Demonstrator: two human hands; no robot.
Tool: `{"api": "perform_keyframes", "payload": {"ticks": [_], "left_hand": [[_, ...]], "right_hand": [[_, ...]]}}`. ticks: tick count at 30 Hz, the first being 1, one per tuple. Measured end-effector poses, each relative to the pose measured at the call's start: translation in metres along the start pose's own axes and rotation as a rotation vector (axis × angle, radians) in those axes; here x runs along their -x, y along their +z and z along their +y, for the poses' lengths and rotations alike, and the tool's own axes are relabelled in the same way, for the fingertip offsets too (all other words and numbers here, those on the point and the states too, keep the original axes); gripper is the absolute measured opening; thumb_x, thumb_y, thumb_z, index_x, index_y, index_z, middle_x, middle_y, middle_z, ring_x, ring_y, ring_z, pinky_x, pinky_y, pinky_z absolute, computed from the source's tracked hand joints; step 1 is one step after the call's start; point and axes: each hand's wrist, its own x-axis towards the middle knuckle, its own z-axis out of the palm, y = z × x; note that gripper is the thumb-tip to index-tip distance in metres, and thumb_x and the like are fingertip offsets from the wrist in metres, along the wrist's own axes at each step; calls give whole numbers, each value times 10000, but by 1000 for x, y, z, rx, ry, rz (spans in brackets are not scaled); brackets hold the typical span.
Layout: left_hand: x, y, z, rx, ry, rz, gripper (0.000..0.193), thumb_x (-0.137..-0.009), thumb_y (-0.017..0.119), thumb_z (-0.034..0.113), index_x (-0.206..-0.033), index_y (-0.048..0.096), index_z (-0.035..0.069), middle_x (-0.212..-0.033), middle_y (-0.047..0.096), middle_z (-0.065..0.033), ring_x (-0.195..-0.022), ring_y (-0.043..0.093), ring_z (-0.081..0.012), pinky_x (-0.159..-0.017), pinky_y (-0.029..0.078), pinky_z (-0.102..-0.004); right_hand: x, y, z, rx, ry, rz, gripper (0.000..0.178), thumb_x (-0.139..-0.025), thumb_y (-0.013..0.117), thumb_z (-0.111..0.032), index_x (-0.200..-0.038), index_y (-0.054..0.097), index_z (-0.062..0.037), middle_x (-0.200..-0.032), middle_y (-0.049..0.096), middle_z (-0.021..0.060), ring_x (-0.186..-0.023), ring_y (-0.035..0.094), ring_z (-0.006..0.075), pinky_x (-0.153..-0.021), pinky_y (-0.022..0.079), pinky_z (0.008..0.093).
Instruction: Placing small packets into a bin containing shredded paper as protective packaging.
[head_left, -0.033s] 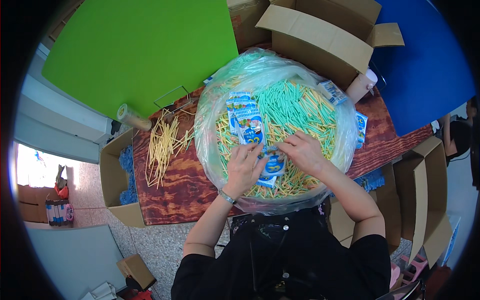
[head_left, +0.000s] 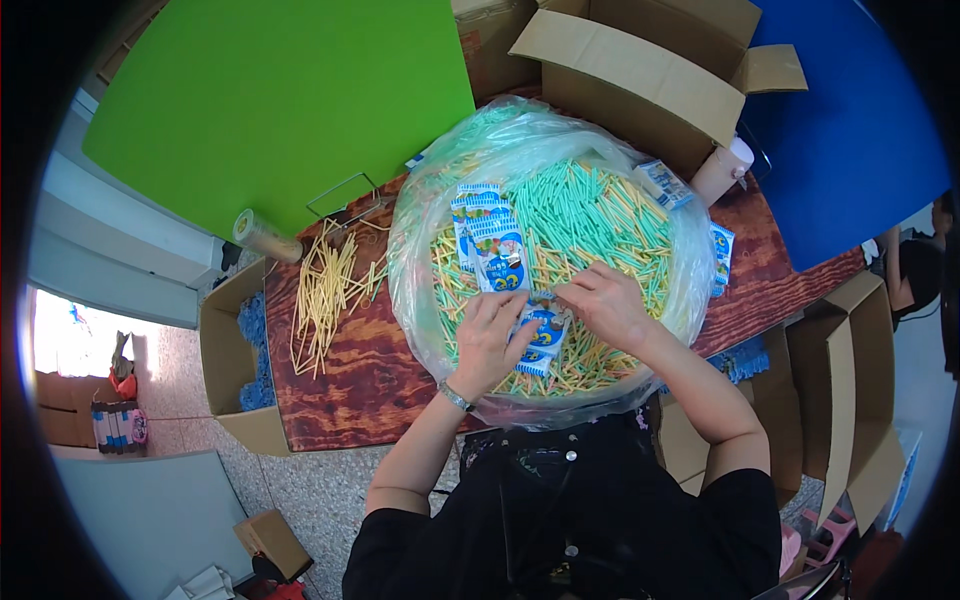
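Where the black top ends at the table's near edge, two bare arms reach up into a big clear plastic bag full of thin green and yellow sticks. Both hands meet on a small blue and white packet that lies on top of the sticks near the front of the bag. Curled fingers of the left hand press on the packet's left side. Half-closed, the right hand pinches its top right corner. A watch is on the left wrist.

Just past the hands, more blue and white packets lie in a row on the sticks. Left of the bag, a loose heap of yellow sticks rests on the brown wooden table, well apart from the hands. An open cardboard box with blue stuff inside stands at the table's left side.

Farther off, a roll of tape lies by a green board. A large cardboard box sits behind the bag, and a blue board is at the far right.
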Motion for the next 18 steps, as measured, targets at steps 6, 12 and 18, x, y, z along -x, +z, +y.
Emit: {"api": "perform_keyframes", "payload": {"ticks": [6, 12, 18], "left_hand": [[4, 13, 3, 790, -623, -187, 191, -867, 696, 134, -1003, 682, 1, -715, 618, 29, -648, 516, -6, -553, 408, -186], [-4, 14, 9, 592, -528, -278, 115, -830, 734, 128, -829, 707, 17, -675, 632, 9, -612, 527, -13, -524, 402, -207], [-13, 14, 16, 649, -602, -181, 223, -801, 773, 162, -721, 629, 12, -621, 552, 37, -582, 445, -18, -506, 360, -213]], "right_hand": [[-3, -10, -8, -598, 185, 72, 169, -834, 699, -211, -910, 637, -73, -813, 618, 87, -752, 619, 256, -610, 483, 359], [2, -16, -4, -713, 150, 66, 136, -836, 700, -126, -931, 645, -45, -785, 629, 92, -698, 634, 239, -614, 487, 333], [-22, -17, 101, -424, 394, 52, 220, -891, 607, -204, -1006, 651, -22, -906, 671, 144, -815, 658, 317, -742, 526, 406]]}}
